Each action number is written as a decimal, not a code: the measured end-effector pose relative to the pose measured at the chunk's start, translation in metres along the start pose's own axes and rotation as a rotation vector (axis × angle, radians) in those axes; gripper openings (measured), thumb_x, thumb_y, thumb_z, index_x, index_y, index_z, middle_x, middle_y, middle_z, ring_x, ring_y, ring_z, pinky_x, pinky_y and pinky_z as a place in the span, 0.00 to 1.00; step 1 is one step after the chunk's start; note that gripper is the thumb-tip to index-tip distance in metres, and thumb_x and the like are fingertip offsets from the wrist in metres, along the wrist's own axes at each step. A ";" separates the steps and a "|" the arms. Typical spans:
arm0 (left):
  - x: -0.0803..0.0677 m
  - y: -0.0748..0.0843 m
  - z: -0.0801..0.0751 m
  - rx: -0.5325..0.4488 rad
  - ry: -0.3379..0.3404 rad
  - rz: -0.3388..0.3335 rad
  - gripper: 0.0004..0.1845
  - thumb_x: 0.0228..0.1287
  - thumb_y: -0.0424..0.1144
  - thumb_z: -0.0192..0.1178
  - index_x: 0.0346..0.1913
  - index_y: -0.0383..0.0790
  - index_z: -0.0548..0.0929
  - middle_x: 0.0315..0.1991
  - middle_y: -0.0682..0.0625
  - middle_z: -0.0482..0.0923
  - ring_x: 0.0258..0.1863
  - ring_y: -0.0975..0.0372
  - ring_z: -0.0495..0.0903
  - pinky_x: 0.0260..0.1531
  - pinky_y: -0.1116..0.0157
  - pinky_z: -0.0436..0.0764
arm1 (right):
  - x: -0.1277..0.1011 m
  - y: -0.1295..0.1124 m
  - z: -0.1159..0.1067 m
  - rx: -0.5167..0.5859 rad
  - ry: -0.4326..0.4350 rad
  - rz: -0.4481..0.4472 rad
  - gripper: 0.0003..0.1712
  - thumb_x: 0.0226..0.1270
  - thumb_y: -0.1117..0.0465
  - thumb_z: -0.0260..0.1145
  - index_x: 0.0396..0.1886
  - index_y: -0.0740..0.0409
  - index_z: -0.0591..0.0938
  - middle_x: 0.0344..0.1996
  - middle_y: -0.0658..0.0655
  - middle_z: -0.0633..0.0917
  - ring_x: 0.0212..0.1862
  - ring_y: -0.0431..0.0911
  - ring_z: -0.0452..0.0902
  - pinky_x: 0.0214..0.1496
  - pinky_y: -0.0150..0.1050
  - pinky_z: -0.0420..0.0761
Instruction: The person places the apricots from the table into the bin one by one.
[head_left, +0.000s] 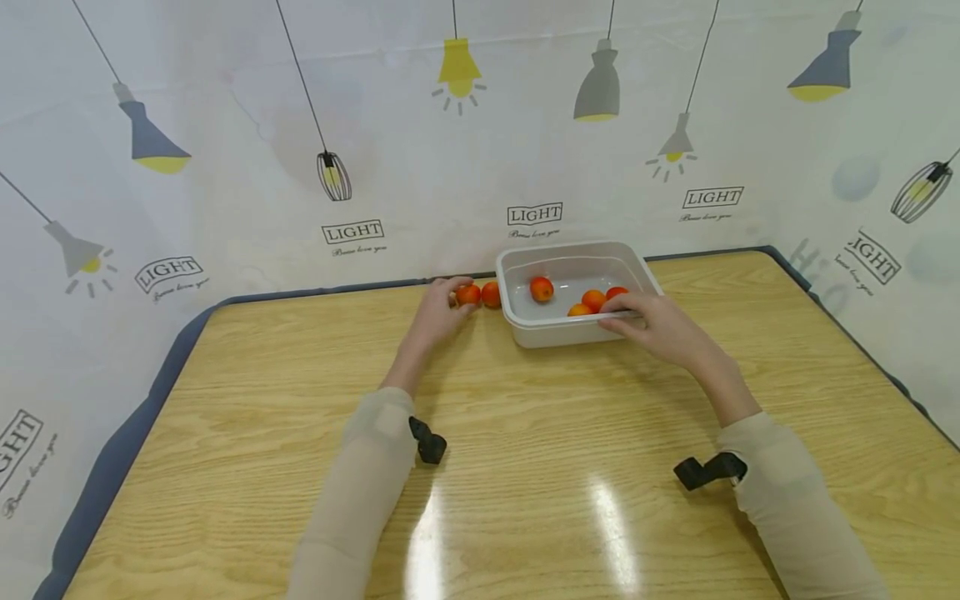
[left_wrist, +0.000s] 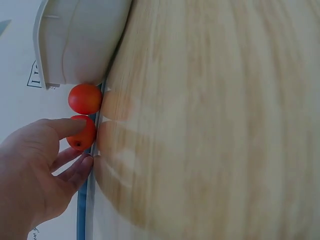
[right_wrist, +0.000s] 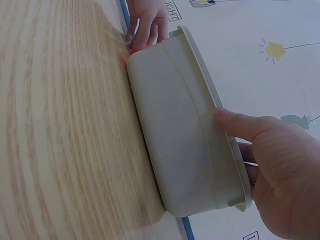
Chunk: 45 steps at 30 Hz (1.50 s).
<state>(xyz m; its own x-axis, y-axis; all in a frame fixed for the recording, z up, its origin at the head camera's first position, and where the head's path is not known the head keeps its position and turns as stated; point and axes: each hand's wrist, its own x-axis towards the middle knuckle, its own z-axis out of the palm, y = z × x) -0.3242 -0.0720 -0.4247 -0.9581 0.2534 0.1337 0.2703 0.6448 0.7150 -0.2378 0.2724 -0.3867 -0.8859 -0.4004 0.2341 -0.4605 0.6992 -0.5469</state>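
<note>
My left hand (head_left: 437,315) sits at the far edge of the bench (head_left: 525,433), at about 11 o'clock from me. Its grip is curled round a small orange-red fruit (head_left: 468,293): in the left wrist view the thumb lies over the top of that fruit (left_wrist: 82,132) and the other fingers (left_wrist: 75,167) curve in below it. A second fruit (head_left: 491,294) lies just at 3 o'clock of the first, touching it or very nearly so, and it rests against the left wall of the tub (head_left: 573,333). In the left wrist view this second fruit (left_wrist: 85,98) sits between the held one and the tub's corner (left_wrist: 75,45).

My right hand (head_left: 660,325) is at about 1 o'clock, clamped on the tub's near rim. The right wrist view shows the thumb (right_wrist: 240,125) pressed on the outer wall of the tub (right_wrist: 175,135), with the fingers hooked over the rim to the inside.

Inside the tub one fruit (head_left: 542,288) lies alone toward the left. Three more cluster at the near right: one (head_left: 593,298) in the middle, one (head_left: 579,310) at its 7 o'clock and one (head_left: 617,292) at its 2 o'clock, right by my fingertips.

The tub stands flat on the bench, near the far edge, close to the lamp-printed backdrop (head_left: 420,167).
</note>
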 end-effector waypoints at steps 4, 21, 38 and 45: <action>0.000 -0.001 0.000 -0.011 0.014 0.003 0.24 0.68 0.31 0.64 0.66 0.36 0.77 0.55 0.35 0.74 0.50 0.48 0.75 0.54 0.53 0.77 | 0.000 0.000 0.000 0.000 0.001 -0.003 0.12 0.71 0.58 0.69 0.49 0.59 0.85 0.45 0.57 0.85 0.48 0.54 0.79 0.54 0.53 0.77; -0.003 -0.003 0.003 -0.116 0.059 -0.006 0.22 0.67 0.29 0.64 0.63 0.34 0.79 0.48 0.36 0.78 0.46 0.49 0.80 0.49 0.57 0.82 | 0.000 -0.002 -0.001 -0.008 -0.002 0.005 0.12 0.71 0.58 0.69 0.49 0.58 0.85 0.46 0.57 0.86 0.49 0.54 0.78 0.55 0.53 0.77; -0.007 0.028 -0.003 -0.239 0.181 0.060 0.21 0.68 0.32 0.65 0.62 0.33 0.79 0.52 0.38 0.79 0.46 0.52 0.79 0.50 0.60 0.82 | -0.001 -0.003 -0.002 0.011 -0.003 0.001 0.11 0.70 0.59 0.69 0.49 0.59 0.85 0.46 0.57 0.86 0.50 0.54 0.78 0.57 0.54 0.76; -0.011 0.040 -0.001 -0.275 0.231 0.111 0.21 0.67 0.30 0.66 0.62 0.32 0.79 0.52 0.37 0.78 0.47 0.51 0.80 0.49 0.61 0.83 | -0.001 -0.003 -0.001 0.007 -0.001 -0.004 0.11 0.70 0.60 0.69 0.49 0.59 0.85 0.45 0.57 0.86 0.50 0.54 0.78 0.57 0.54 0.76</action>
<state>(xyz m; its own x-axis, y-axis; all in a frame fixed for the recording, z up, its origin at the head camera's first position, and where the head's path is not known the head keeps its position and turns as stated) -0.3034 -0.0499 -0.3967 -0.9289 0.1214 0.3498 0.3685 0.3966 0.8408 -0.2358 0.2714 -0.3841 -0.8840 -0.4037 0.2359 -0.4638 0.6936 -0.5512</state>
